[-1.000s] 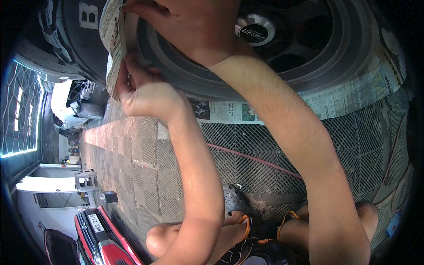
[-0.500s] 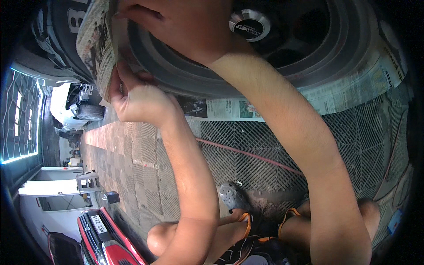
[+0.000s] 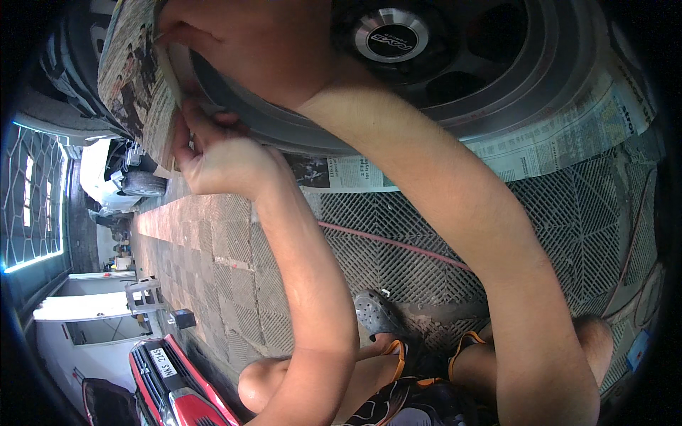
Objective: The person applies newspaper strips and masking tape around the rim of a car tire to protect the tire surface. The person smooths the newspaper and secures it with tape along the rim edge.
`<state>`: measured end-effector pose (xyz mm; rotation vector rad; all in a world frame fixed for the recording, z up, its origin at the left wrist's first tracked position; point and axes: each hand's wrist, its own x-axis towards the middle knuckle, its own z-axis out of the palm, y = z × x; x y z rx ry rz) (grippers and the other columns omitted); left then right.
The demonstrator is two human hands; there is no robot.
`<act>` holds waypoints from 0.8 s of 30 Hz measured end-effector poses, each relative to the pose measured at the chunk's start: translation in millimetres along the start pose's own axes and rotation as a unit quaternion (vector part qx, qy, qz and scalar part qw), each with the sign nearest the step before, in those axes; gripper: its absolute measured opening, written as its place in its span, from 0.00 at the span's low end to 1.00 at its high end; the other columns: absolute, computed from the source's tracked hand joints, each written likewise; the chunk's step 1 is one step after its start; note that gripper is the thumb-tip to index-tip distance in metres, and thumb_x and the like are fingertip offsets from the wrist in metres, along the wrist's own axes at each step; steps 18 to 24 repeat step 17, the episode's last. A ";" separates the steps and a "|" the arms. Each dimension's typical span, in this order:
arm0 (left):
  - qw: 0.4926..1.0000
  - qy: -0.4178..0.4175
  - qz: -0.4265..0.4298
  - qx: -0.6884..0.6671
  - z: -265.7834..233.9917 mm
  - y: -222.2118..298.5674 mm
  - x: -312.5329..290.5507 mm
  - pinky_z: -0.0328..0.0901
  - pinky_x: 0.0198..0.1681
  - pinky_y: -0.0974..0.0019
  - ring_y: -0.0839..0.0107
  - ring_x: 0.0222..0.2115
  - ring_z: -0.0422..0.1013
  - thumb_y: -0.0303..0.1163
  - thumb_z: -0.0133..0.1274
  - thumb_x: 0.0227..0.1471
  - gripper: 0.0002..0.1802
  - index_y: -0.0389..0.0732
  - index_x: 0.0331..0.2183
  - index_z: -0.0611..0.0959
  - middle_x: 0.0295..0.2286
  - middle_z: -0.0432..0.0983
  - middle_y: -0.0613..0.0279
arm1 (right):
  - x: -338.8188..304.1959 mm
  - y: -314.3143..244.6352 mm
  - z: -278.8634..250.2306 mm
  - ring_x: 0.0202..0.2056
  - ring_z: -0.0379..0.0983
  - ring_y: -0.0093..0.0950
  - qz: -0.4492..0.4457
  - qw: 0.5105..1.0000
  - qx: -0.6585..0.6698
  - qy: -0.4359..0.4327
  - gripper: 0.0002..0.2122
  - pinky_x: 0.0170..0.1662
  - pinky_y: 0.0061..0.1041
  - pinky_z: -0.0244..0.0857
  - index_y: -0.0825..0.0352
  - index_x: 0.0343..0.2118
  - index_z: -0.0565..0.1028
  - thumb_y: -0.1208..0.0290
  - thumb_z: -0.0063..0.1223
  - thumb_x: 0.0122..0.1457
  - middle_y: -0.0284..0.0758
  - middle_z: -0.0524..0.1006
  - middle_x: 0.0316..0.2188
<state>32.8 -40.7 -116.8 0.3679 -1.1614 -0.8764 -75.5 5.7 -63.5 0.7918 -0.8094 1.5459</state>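
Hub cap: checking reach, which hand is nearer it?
Right. The right hand lies just left of the hub cap; the left hand is lower, at the newspaper.

wheel rim (image 3: 497, 92) blocks ahead, grid floor (image 3: 426, 263) open below

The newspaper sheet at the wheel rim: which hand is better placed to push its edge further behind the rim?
Probably the left hand. Its fingertips pinch the newspaper sheet right beside the wheel rim. The right hand lies flat higher up, pressing the sheet in place.

Grey wheel rim (image 3: 497, 92), black-and-white printed newspaper (image 3: 135, 85), red hose (image 3: 398, 243), grey grid mat (image 3: 568, 234)
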 end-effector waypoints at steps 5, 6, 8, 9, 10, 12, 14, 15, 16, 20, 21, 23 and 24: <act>1.000 -0.010 -0.001 -0.024 2.9 0.4 0.3 0.63 0.26 0.74 0.77 0.21 0.67 0.26 0.58 0.61 0.17 0.25 0.48 0.78 0.31 0.82 0.53 | -0.4 -6.8 -2.9 0.27 0.73 0.32 0.025 1.000 0.008 0.005 0.04 0.30 0.33 0.68 0.64 0.25 0.74 0.75 0.59 0.51 0.34 0.70 0.28; 1.000 -0.011 0.002 -0.019 3.5 0.3 0.1 0.63 0.26 0.74 0.77 0.21 0.67 0.26 0.58 0.62 0.17 0.25 0.48 0.78 0.30 0.82 0.54 | -0.1 -6.7 -3.4 0.27 0.73 0.32 0.020 1.000 0.005 0.001 0.04 0.30 0.33 0.68 0.64 0.25 0.74 0.75 0.59 0.51 0.34 0.70 0.28; 1.000 -0.010 -0.004 -0.016 4.6 0.4 -0.2 0.63 0.26 0.74 0.77 0.21 0.67 0.26 0.57 0.62 0.16 0.25 0.48 0.79 0.29 0.80 0.56 | -0.3 -7.9 -5.2 0.27 0.73 0.32 0.024 1.000 -0.006 -0.012 0.04 0.30 0.33 0.68 0.64 0.25 0.74 0.75 0.59 0.51 0.34 0.70 0.28; 1.000 -0.009 -0.007 -0.014 4.9 0.5 -0.2 0.63 0.26 0.74 0.77 0.21 0.67 0.27 0.57 0.62 0.16 0.25 0.47 0.79 0.28 0.80 0.57 | -0.6 -9.0 -5.6 0.27 0.73 0.31 0.029 0.999 -0.005 -0.014 0.04 0.30 0.32 0.68 0.64 0.25 0.74 0.75 0.59 0.51 0.34 0.70 0.29; 1.000 -0.014 -0.010 -0.022 4.9 0.8 0.1 0.63 0.26 0.73 0.77 0.21 0.67 0.27 0.57 0.62 0.16 0.25 0.47 0.79 0.27 0.79 0.58 | -1.4 -10.6 -5.7 0.26 0.74 0.31 0.038 0.999 0.006 -0.010 0.04 0.29 0.32 0.68 0.64 0.25 0.74 0.75 0.59 0.51 0.34 0.70 0.29; 0.999 -0.023 -0.017 -0.039 5.9 1.7 0.2 0.63 0.26 0.73 0.77 0.20 0.67 0.27 0.57 0.62 0.15 0.26 0.46 0.80 0.25 0.77 0.61 | -0.9 -10.9 -5.1 0.26 0.74 0.31 0.047 0.999 0.006 -0.007 0.03 0.29 0.32 0.69 0.63 0.25 0.74 0.75 0.59 0.51 0.33 0.70 0.28; 0.999 -0.017 -0.017 -0.047 9.1 1.4 -1.5 0.63 0.26 0.73 0.77 0.20 0.67 0.27 0.58 0.62 0.15 0.26 0.46 0.80 0.24 0.76 0.62 | 0.0 -10.4 -2.7 0.25 0.74 0.31 0.046 0.999 -0.011 -0.008 0.03 0.28 0.32 0.69 0.63 0.25 0.74 0.75 0.59 0.50 0.33 0.70 0.28; 0.998 -0.014 -0.016 -0.051 10.5 1.7 -2.2 0.63 0.26 0.73 0.77 0.20 0.67 0.27 0.58 0.62 0.15 0.27 0.46 0.80 0.24 0.76 0.62 | 0.4 -10.2 -2.2 0.25 0.74 0.30 0.047 0.999 -0.016 -0.007 0.03 0.28 0.32 0.69 0.63 0.25 0.74 0.75 0.59 0.50 0.33 0.70 0.28; 0.998 -0.017 -0.018 -0.055 11.1 2.5 -2.5 0.63 0.26 0.73 0.77 0.20 0.67 0.27 0.58 0.61 0.15 0.27 0.47 0.80 0.23 0.76 0.62 | 0.4 -10.8 -2.1 0.24 0.73 0.30 0.048 0.999 -0.016 -0.003 0.03 0.28 0.32 0.69 0.63 0.25 0.74 0.74 0.59 0.51 0.33 0.70 0.28; 0.998 -0.019 -0.020 -0.059 11.4 3.7 -2.5 0.63 0.26 0.73 0.77 0.20 0.67 0.27 0.58 0.61 0.15 0.27 0.47 0.80 0.23 0.76 0.61 | 0.7 -11.0 -1.9 0.24 0.73 0.30 0.048 0.999 -0.016 -0.003 0.03 0.28 0.32 0.69 0.63 0.25 0.74 0.74 0.59 0.51 0.33 0.70 0.28; 0.998 -0.019 -0.020 -0.059 11.4 3.7 -2.5 0.63 0.26 0.73 0.77 0.20 0.67 0.27 0.58 0.61 0.15 0.27 0.47 0.80 0.23 0.76 0.61 | 0.7 -11.0 -1.9 0.24 0.73 0.30 0.048 0.999 -0.016 -0.003 0.03 0.28 0.32 0.69 0.63 0.25 0.74 0.74 0.59 0.51 0.33 0.70 0.28; 0.998 -0.019 -0.020 -0.059 11.4 3.7 -2.5 0.63 0.26 0.73 0.77 0.20 0.67 0.27 0.58 0.61 0.15 0.27 0.47 0.80 0.23 0.76 0.61 | 0.7 -11.0 -1.9 0.24 0.73 0.30 0.048 0.999 -0.016 -0.003 0.03 0.28 0.32 0.69 0.63 0.25 0.74 0.74 0.59 0.51 0.33 0.70 0.28; 0.998 -0.019 -0.020 -0.059 11.4 3.7 -2.5 0.63 0.26 0.73 0.77 0.20 0.67 0.27 0.58 0.61 0.15 0.27 0.47 0.80 0.23 0.76 0.61 | 0.7 -11.0 -1.9 0.24 0.73 0.30 0.048 0.999 -0.016 -0.003 0.03 0.28 0.32 0.69 0.63 0.25 0.74 0.74 0.59 0.51 0.33 0.70 0.28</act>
